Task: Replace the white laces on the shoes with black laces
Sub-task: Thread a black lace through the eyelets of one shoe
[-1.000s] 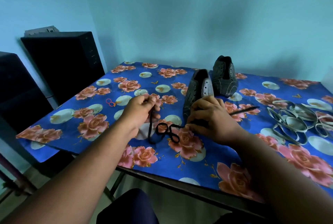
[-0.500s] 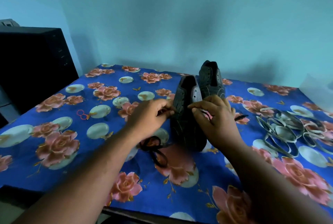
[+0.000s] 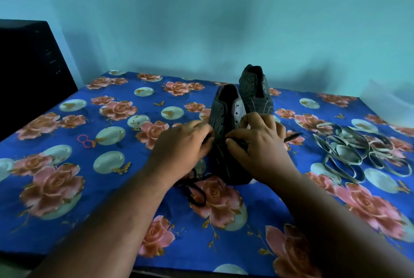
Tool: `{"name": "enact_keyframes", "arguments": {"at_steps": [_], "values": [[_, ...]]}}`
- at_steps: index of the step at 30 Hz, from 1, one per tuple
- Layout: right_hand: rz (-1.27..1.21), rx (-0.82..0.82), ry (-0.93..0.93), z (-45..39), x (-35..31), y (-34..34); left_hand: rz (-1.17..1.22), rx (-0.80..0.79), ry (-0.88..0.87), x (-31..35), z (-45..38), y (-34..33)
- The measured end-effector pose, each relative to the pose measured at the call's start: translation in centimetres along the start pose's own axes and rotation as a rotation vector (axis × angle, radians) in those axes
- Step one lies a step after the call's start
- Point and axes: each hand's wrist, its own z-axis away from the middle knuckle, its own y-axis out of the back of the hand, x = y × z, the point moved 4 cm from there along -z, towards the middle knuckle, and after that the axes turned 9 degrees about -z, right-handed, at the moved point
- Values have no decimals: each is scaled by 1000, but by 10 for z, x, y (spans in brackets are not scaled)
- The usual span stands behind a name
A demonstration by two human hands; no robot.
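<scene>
the left hand (image 3: 182,143) and right hand (image 3: 257,141) each pinch the black lace (image 3: 195,190) at the near shoe (image 3: 226,134) on the surface (image 3: 67,188); white laces (image 3: 358,154) lie well apart. best to even both ends, then feed each tip straight through its eyelet

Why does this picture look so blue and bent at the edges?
Head view: a teal cast tints the whole frame, dim light leaves soft shadows on the wall, and the wide-angle lens bows the table edges and stretches the forearms. The shoes stay fairly sharp; the left hand and right hand look slightly soft.
</scene>
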Motion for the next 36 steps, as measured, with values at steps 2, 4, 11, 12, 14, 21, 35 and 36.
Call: {"name": "enact_keyframes", "arguments": {"at_steps": [2,4,11,12,14,21,35,36], "values": [[-29,-3,-6,-1,0,-1,-70,-2,-9,6,-2,-1],[-61,-18,-20,-1,1,-1,-66,-4,-1,10,-3,-2],[-136,-111,-56,-2,3,-2,465,-81,297,-10,-1,-17],[-139,-134,-71,-3,4,-2,497,-89,295,-10,-1,-19],[-155,-174,-106,-3,6,-3,553,-108,286,-10,-2,-21],[-251,-122,-201,-3,7,-4,656,-128,283,-12,2,-23],[-482,-159,-285,-6,10,-12,571,-60,201,-9,2,-17],[-525,-171,-299,-7,10,-13,562,-51,192,-8,2,-16]]}}
